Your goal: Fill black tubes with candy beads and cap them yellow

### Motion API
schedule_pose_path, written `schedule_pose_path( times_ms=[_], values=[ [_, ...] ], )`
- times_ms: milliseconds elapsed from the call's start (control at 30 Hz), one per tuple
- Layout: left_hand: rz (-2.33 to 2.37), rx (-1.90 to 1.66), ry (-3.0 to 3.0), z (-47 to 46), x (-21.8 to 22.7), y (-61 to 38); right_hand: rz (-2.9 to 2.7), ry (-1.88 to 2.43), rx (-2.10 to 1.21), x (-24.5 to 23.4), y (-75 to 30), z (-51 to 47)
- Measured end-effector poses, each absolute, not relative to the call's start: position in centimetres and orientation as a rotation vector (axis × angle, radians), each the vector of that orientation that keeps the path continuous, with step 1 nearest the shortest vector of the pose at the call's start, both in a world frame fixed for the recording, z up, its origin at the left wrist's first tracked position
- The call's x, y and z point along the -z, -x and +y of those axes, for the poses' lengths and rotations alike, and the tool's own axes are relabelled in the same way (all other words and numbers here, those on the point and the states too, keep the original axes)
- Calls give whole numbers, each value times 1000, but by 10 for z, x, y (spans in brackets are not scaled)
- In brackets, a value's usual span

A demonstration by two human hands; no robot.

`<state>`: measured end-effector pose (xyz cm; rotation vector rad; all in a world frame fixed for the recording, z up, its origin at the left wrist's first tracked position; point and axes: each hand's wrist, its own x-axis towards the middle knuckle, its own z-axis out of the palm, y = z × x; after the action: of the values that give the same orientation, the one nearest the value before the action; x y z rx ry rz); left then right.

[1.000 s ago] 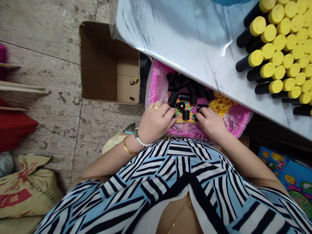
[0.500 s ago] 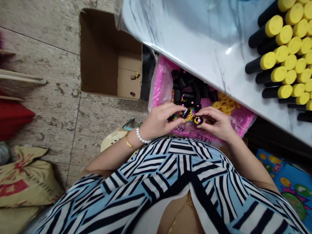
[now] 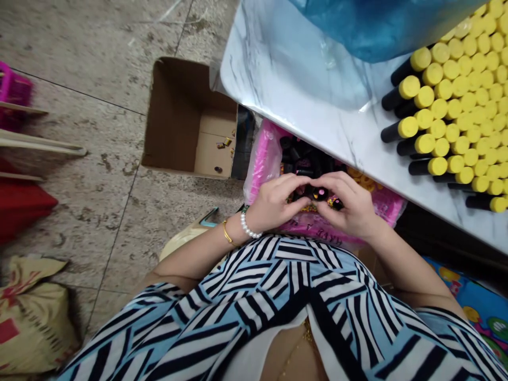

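My left hand, with a pearl bracelet on its wrist, is closed in a pinch around a small black cylinder, partly hidden by the fingers. Almost touching it, my right hand pinches another short black cylinder whose end shows pink and yellow bits. Under the right fingers a further black piece with a coloured end shows. Both hands are over a pink tray lined with clear plastic. Inside it are many black cylinders, small colourful beads and yellow rings, partly covered by the hands.
A marble-patterned tabletop overhangs the tray's far side. On it stand rows of black tubes with yellow caps and a blue plastic bag. An open cardboard box with a few small pieces sits on the floor, left of the tray.
My hands have come together, bringing the two black cylinders close to each other. The view has shifted, showing more of the yellow-capped tubes and the blue bag.
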<state>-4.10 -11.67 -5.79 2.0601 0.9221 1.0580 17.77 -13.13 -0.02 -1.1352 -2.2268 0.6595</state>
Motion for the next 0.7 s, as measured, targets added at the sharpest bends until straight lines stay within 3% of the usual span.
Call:
schedule_pose_path(
  times_ms=[200,433,633,700],
  values=[
    [1014,-1156,-2121,-104,39,44,-2310,1505,-100,-32,-175,-70],
    [894,-777,-2490,-128,65,72,-2338,2024,187,-53,-148,0],
    [1026,-534,-2620,-135,85,72,-2377,1674,323,-44,-164,-79],
    [1085,-433,-2625,-130,86,63,-2547,1701,115,-23,-182,-119]
  ],
)
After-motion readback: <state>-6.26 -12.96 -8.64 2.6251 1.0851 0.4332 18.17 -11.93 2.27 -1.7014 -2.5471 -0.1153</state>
